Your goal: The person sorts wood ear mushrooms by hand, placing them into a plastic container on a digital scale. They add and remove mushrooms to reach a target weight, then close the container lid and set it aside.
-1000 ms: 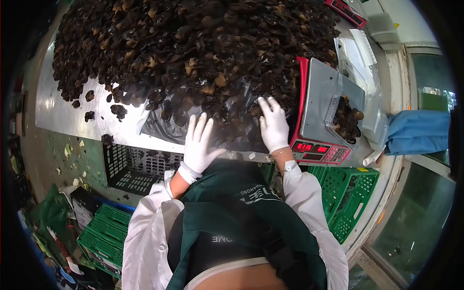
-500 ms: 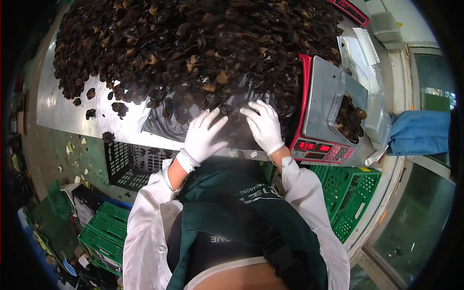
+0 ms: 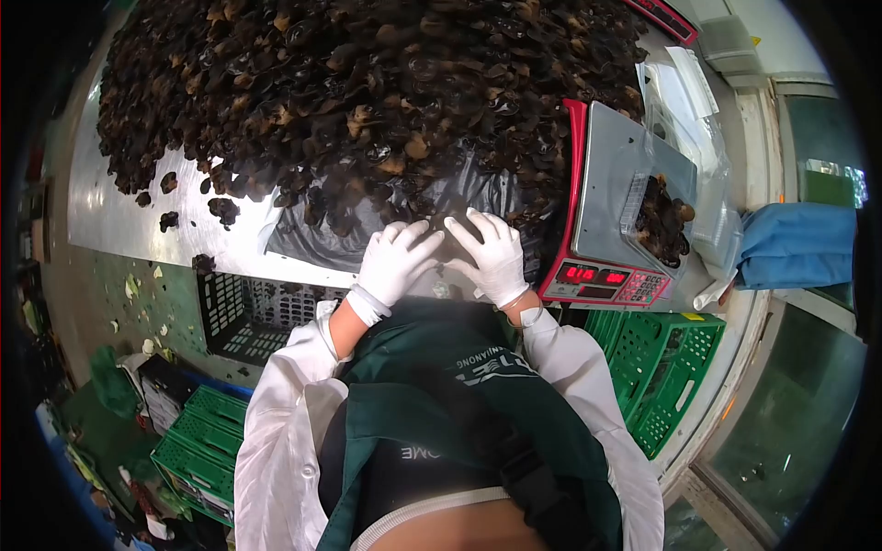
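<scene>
Dark brown wood ear mushrooms [image 3: 367, 101] lie in a large heap in front of me. Both my hands wear white gloves and are just short of the heap's near edge, over black plastic sheeting [image 3: 317, 237]. My left hand [image 3: 395, 260] has its fingers bent and apart, pointing at the mushrooms. Close beside it, my right hand [image 3: 494, 260] faces inward, fingers also apart. A dark, blurred patch shows between the fingertips; I cannot make out whether it is a loose mushroom. Neither hand visibly grips anything.
On the right, a red digital scale [image 3: 597, 275] carries a clear tray [image 3: 634, 204] with wood ear mushrooms. Plastic bags and trays lie beyond it. A black crate [image 3: 243, 317] stands below the metal table [image 3: 119, 220]; green crates [image 3: 675, 367] stand low on both sides.
My hands have come closer together and a little nearer to my body. My right hand's fingers have turned inward toward the left hand. The tray on the scale stays put.
</scene>
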### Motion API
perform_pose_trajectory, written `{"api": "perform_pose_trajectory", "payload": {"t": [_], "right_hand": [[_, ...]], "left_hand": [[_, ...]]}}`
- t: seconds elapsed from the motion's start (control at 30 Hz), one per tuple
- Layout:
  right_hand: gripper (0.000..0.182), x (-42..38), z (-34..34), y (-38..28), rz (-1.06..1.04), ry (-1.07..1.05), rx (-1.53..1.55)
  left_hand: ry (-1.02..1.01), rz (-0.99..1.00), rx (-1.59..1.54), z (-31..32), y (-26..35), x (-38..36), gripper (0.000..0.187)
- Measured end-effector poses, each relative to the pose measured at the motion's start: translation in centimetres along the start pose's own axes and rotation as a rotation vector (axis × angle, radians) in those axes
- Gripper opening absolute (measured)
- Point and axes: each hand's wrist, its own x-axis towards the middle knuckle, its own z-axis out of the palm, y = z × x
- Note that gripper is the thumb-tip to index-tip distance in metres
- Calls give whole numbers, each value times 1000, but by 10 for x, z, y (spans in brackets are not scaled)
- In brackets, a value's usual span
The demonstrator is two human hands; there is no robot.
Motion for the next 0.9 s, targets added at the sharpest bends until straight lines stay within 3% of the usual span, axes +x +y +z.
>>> {"api": "perform_pose_trajectory", "payload": {"t": [0.3, 0.43, 0.53, 0.57, 0.63, 0.67, 0.7, 0.77, 0.9], "right_hand": [[58, -16, 10, -5, 26, 36, -29], [46, -5, 1, 3, 36, 57, 58], [29, 12, -11, 4, 322, 281, 592], [20, 18, -24, 0, 554, 205, 1019], [25, 26, -39, 6, 765, 296, 1952], [34, 23, -33, 15, 783, 276, 2317], [41, 28, -35, 19, 454, 119, 2621], [45, 30, -38, 15, 349, 140, 2764], [45, 32, -53, 6, 459, 292, 2744]], "left_hand": [[28, -4, 35, 3, 15, -8, 37], [203, -166, -257, 0, 14, 6, 33], [249, -585, -924, -7, 20, 14, 26], [126, -823, -1331, -15, 17, 16, 29], [124, -933, -1887, -32, 19, 32, 34], [106, -898, -2067, -35, 18, 37, 37], [118, -812, -2321, -34, 19, 41, 38], [114, -762, -2609, -33, 23, 49, 39], [191, -757, -2616, -37, 41, 65, 39]]}}
